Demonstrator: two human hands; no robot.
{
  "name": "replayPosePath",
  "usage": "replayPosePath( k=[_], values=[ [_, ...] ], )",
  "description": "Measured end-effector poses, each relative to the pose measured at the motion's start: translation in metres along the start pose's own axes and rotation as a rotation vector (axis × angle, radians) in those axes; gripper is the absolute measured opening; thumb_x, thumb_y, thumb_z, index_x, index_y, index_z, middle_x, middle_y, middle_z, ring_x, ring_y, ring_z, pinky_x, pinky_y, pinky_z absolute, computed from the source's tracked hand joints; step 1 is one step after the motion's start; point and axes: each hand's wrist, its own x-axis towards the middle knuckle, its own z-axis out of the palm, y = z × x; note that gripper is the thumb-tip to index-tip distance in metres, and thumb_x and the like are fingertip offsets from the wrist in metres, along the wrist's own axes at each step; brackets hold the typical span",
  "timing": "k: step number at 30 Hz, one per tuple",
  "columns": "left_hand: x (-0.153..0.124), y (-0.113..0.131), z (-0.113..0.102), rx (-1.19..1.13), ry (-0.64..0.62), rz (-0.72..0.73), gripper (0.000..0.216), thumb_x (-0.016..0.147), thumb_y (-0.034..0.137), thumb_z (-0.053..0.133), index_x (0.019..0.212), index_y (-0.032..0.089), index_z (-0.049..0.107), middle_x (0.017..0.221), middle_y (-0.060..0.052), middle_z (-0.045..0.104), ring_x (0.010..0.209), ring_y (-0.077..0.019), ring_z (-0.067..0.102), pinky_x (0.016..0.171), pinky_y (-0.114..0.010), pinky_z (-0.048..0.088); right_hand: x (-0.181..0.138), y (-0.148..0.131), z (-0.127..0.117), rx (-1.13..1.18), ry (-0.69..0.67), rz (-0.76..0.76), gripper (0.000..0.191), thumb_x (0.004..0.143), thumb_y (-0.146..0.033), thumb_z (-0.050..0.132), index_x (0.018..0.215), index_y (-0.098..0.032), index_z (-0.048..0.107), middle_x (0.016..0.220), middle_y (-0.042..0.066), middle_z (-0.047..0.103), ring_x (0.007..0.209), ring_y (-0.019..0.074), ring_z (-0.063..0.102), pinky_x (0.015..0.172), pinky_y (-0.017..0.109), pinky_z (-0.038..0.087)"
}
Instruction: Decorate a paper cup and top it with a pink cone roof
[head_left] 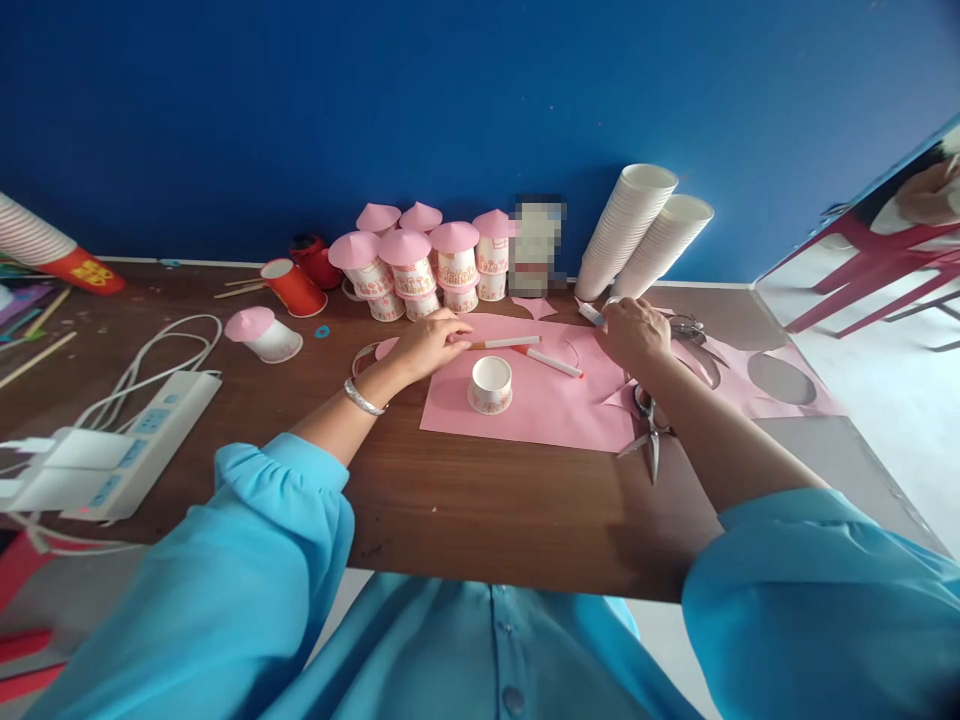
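My left hand (431, 342) is closed, its fingertips at the brownish end of a white marker (514, 342). A second white marker (555, 363) with a red cap lies on the pink paper sheet (525, 425). On the same sheet, a white paper cup (491, 385) with red drawings on its lower part stands in front of the markers. My right hand (637, 335) is at the sheet's far right corner, fingers curled on a small white-and-blue tube (591, 314). Open scissors (651, 440) lie below the right wrist, with another pair of scissors (686, 328) beside the hand.
Decorated cups (409, 275) with pink cone tops stand by the blue wall. Two tall stacks of white cups (630, 225) lean at the right. At left are a single cone-topped cup (274, 338), a red cup (296, 288) and a power strip (154, 435). Cut pink paper (814, 395) hangs rightward.
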Motion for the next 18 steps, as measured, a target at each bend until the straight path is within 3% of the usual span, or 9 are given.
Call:
replayPosePath(
  k=[3, 5, 8, 10, 13, 18],
  values=[
    [-0.012, 0.002, -0.013, -0.072, 0.144, 0.07, 0.017, 0.094, 0.021, 0.068, 0.108, 0.018, 0.076, 0.104, -0.007, 0.072, 0.085, -0.017, 0.067, 0.085, -0.034, 0.057, -0.011, -0.003, -0.008, 0.182, 0.149, -0.014, 0.033, 0.092, -0.027, 0.055, 0.116, -0.014, 0.074, 0.114, 0.019, 0.073, 0.106, 0.0341, 0.065, 0.088, 0.044, 0.052],
    [-0.016, 0.013, -0.025, -0.131, 0.226, 0.113, 0.018, 0.098, 0.027, 0.065, 0.11, 0.017, 0.074, 0.105, -0.008, 0.072, 0.087, -0.0169, 0.068, 0.082, -0.032, 0.057, -0.023, -0.012, -0.019, 0.469, 0.229, -0.102, 0.029, 0.091, -0.031, 0.059, 0.111, -0.018, 0.075, 0.103, 0.013, 0.074, 0.087, 0.0263, 0.066, 0.078, 0.039, 0.053],
    [-0.017, 0.046, -0.043, -0.207, 0.26, 0.216, 0.034, 0.101, 0.042, 0.064, 0.124, 0.018, 0.068, 0.114, -0.01, 0.073, 0.087, -0.015, 0.069, 0.074, -0.027, 0.056, -0.046, -0.037, -0.041, 0.894, 0.186, -0.285, 0.029, 0.093, -0.036, 0.062, 0.112, -0.019, 0.076, 0.09, 0.006, 0.073, 0.073, 0.0183, 0.063, 0.067, 0.034, 0.051],
    [-0.019, 0.07, -0.053, -0.208, 0.197, 0.298, 0.044, 0.099, 0.049, 0.067, 0.131, 0.019, 0.064, 0.113, -0.009, 0.074, 0.081, -0.0133, 0.069, 0.069, -0.025, 0.054, -0.061, -0.055, -0.055, 1.002, 0.162, -0.388, 0.027, 0.093, -0.037, 0.066, 0.109, -0.02, 0.078, 0.095, 0.006, 0.073, 0.079, 0.018, 0.064, 0.07, 0.034, 0.052],
    [-0.026, 0.092, -0.059, -0.166, 0.186, 0.306, 0.043, 0.1, 0.044, 0.067, 0.134, 0.017, 0.061, 0.09, -0.003, 0.075, 0.074, -0.0131, 0.069, 0.07, -0.025, 0.054, -0.079, -0.073, -0.066, 1.143, 0.108, -0.41, 0.03, 0.093, -0.039, 0.07, 0.115, -0.02, 0.077, 0.099, 0.007, 0.074, 0.083, 0.0183, 0.065, 0.074, 0.035, 0.052],
    [-0.038, 0.089, -0.05, -0.308, 0.276, 0.202, 0.039, 0.098, 0.042, 0.072, 0.128, 0.019, 0.062, 0.099, -0.003, 0.076, 0.076, -0.0114, 0.07, 0.07, -0.023, 0.057, -0.084, -0.07, -0.059, 1.17, 0.114, -0.417, 0.026, 0.09, -0.038, 0.076, 0.11, -0.022, 0.079, 0.102, 0.006, 0.074, 0.082, 0.017, 0.063, 0.073, 0.035, 0.051]
  ],
)
